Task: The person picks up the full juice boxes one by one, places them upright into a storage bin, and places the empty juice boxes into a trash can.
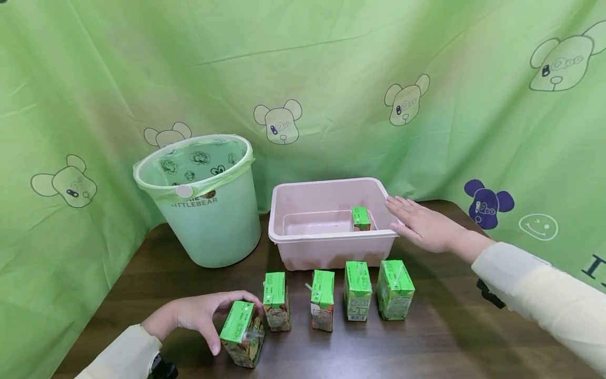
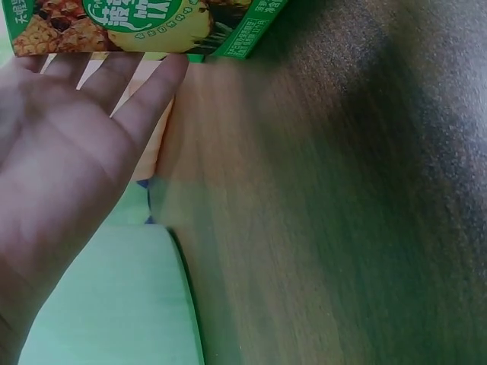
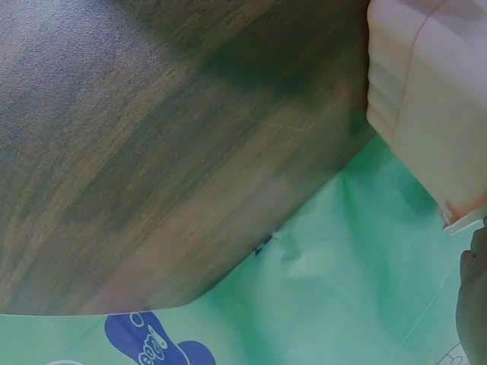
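At the front left, my left hand (image 1: 203,315) is spread around a green-topped juice box (image 1: 239,337), thumb at its left side and fingers reaching behind it. Pineapple pictures show on this juice box (image 2: 137,26) in the left wrist view, where the fingers (image 2: 148,99) run nearly straight behind it. My right hand (image 1: 423,223) lies flat with straight fingers at the right rim of a pink plastic basin (image 1: 326,247). Inside the basin, near its right end, stands another juice box (image 1: 361,218). In the right wrist view only a sliver of the hand (image 3: 473,304) shows.
Several more juice boxes stand in a row before the basin: one (image 1: 276,301) beside my left hand, others (image 1: 322,300) (image 1: 357,291) farther right, the last (image 1: 395,289) at the right end. A lined green bin (image 1: 213,226) stands left on the brown table (image 1: 331,355). A green curtain (image 1: 331,63) hangs behind.
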Tool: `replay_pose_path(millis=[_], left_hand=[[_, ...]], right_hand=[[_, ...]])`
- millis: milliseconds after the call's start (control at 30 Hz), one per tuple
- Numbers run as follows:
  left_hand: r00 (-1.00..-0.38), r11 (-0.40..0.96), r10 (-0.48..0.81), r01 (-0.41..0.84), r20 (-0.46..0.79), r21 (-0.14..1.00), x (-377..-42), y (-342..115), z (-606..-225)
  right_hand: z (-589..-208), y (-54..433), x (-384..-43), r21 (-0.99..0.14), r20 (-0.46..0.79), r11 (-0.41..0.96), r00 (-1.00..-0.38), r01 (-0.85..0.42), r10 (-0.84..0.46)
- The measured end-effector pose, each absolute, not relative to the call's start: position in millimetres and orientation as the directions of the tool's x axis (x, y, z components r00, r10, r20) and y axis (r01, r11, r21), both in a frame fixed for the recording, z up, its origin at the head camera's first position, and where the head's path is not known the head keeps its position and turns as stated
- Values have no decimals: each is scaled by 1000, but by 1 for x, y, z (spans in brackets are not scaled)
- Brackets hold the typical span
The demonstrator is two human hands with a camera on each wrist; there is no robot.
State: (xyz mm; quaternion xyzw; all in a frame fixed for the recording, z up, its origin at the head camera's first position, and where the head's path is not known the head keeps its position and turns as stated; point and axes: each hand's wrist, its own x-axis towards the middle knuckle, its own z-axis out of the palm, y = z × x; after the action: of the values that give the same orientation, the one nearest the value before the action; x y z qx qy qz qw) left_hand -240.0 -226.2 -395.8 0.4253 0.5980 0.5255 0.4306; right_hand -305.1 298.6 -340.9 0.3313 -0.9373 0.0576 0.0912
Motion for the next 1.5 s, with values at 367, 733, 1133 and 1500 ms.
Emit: replay_pose_path(millis=[367,733,1133,1500], left_hand=[[-278,117,955,35,-103,992,-240,-222,-395],[-313,100,948,155,-47,983,-239,-223,-393],[-290,4,956,115,30,993,-238,-227,-385],[-395,6,913,252,97,968,-247,-230,-357]], right_hand=[[-340,300,-305,-44,217,773,-761,-633,-611],[-343,301,-305,-62,214,783,-774,-620,-596],[-347,300,-306,-60,220,778,-768,-626,-601],[-344,299,-306,-57,228,771,-761,-634,-608]])
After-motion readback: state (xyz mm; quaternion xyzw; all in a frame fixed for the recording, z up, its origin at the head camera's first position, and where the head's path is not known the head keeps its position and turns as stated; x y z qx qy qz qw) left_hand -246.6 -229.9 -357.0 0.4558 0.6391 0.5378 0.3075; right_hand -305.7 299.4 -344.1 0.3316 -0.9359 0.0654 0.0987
